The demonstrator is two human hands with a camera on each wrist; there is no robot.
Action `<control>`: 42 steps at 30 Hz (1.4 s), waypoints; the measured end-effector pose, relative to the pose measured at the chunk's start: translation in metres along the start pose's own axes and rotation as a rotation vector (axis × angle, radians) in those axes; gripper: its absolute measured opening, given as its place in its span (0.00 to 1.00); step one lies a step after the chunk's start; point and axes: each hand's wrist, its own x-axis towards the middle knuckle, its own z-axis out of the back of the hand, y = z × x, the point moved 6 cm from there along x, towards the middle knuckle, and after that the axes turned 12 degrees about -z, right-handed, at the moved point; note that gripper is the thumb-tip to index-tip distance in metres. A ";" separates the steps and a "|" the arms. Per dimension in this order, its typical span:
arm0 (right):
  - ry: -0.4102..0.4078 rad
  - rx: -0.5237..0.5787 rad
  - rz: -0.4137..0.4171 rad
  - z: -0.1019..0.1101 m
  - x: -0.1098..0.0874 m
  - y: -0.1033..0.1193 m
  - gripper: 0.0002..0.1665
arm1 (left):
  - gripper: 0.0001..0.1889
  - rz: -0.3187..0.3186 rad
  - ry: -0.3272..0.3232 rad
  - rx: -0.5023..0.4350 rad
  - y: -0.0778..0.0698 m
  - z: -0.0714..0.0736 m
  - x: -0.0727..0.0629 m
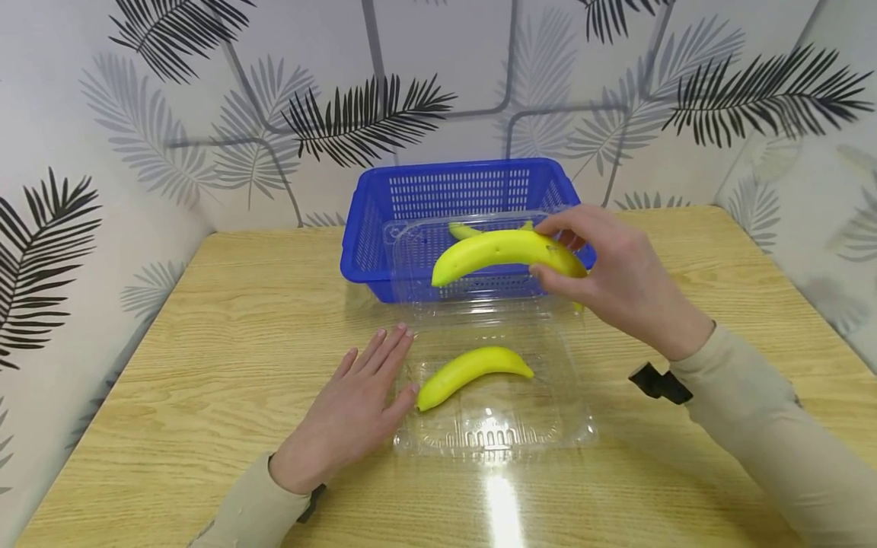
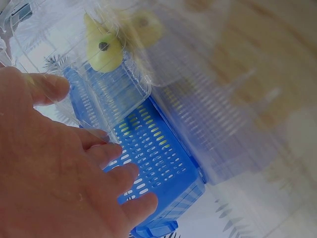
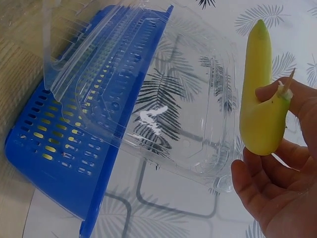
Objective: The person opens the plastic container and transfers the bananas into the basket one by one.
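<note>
My right hand (image 1: 617,262) grips a yellow banana (image 1: 489,250) near one end, thumb below and fingers above. It holds the banana in the air in front of the raised clear lid of a plastic clamshell container (image 1: 572,407). In the right wrist view this banana (image 3: 262,124) shows its stem end, with fingers (image 3: 252,191) curled beneath. A second banana (image 1: 473,373) lies in the container's base on the table. My left hand (image 1: 356,403) lies flat at the base's left edge, fingers straight and nothing gripped.
Behind the container stands a blue slotted basket (image 1: 355,236), partly seen through the clear lid (image 1: 407,262). More yellow bananas (image 1: 464,230) are inside it. A patterned wall (image 1: 438,68) closes off the back of the wooden table (image 1: 226,327).
</note>
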 end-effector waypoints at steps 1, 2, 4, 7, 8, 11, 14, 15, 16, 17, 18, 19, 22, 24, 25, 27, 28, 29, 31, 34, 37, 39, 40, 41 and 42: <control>-0.003 0.000 0.000 0.000 0.000 0.000 0.24 | 0.34 0.001 0.001 0.000 0.000 0.000 0.000; -0.004 -0.001 -0.001 0.000 0.000 0.000 0.24 | 0.34 0.000 -0.001 0.000 0.000 0.000 0.000; -0.008 -0.002 -0.002 0.000 0.001 0.000 0.24 | 0.34 0.000 0.000 0.000 0.000 0.000 0.000; -0.016 -0.005 -0.001 0.002 0.002 0.000 0.24 | 0.34 0.002 0.005 0.000 0.000 0.001 0.000; -0.017 -0.005 -0.001 0.002 0.003 0.000 0.24 | 0.34 0.003 0.006 0.000 0.000 0.001 0.000; -0.026 -0.007 0.002 0.005 0.005 0.001 0.25 | 0.34 0.006 0.008 -0.002 0.000 0.001 0.000; -0.031 -0.012 -0.003 0.008 0.007 0.000 0.25 | 0.34 0.006 0.006 -0.004 0.000 0.001 0.000; -0.033 -0.014 -0.005 0.009 0.007 0.000 0.25 | 0.34 0.006 0.006 -0.005 0.000 0.001 0.000; -0.032 -0.016 -0.009 0.009 0.008 0.000 0.24 | 0.34 0.006 0.007 -0.005 0.000 0.001 0.000; -0.031 -0.018 -0.015 0.010 0.009 0.000 0.24 | 0.34 0.007 0.009 -0.006 0.000 0.001 0.000; -0.030 -0.019 -0.020 0.010 0.009 -0.001 0.24 | 0.34 0.008 0.011 -0.006 0.000 0.001 0.000; -0.028 -0.020 -0.026 0.010 0.010 -0.001 0.24 | 0.34 0.009 0.013 -0.007 0.000 0.000 0.000; -0.029 -0.016 -0.033 0.012 0.012 -0.001 0.24 | 0.34 0.011 0.018 -0.011 0.001 0.000 0.000; -0.033 -0.014 -0.028 0.013 0.013 0.000 0.23 | 0.34 0.012 0.019 -0.011 0.001 0.000 0.000; -0.037 -0.012 -0.024 0.014 0.014 0.000 0.23 | 0.34 0.012 0.019 -0.011 0.001 -0.001 0.000; -0.045 -0.010 -0.017 0.015 0.016 0.001 0.23 | 0.34 0.013 0.021 -0.009 0.001 -0.001 0.000; -0.048 -0.010 -0.014 0.015 0.016 0.002 0.23 | 0.34 0.014 0.022 -0.008 0.001 -0.001 0.000; -0.050 -0.010 -0.013 0.016 0.017 0.002 0.23 | 0.34 0.014 0.023 -0.007 0.001 -0.001 0.000; -0.055 -0.009 -0.011 0.017 0.018 0.003 0.24 | 0.34 0.014 0.023 -0.007 0.002 -0.001 0.000; -0.056 -0.007 -0.006 0.017 0.020 0.003 0.24 | 0.34 0.013 0.020 -0.007 0.002 -0.001 0.000; -0.058 -0.001 -0.002 0.018 0.022 0.003 0.24 | 0.34 0.011 0.016 -0.008 0.001 0.000 0.000; -0.064 0.000 0.002 0.019 0.023 0.002 0.23 | 0.34 0.009 0.014 -0.007 0.001 0.000 0.000; -0.066 0.001 0.002 0.019 0.024 0.001 0.23 | 0.34 0.009 0.014 -0.006 0.001 0.000 0.000; -0.066 -0.001 0.001 0.020 0.025 0.001 0.23 | 0.34 0.008 0.013 -0.006 0.001 0.000 0.000; -0.068 -0.003 0.001 0.020 0.026 0.000 0.23 | 0.34 0.008 0.013 -0.006 0.001 0.000 0.000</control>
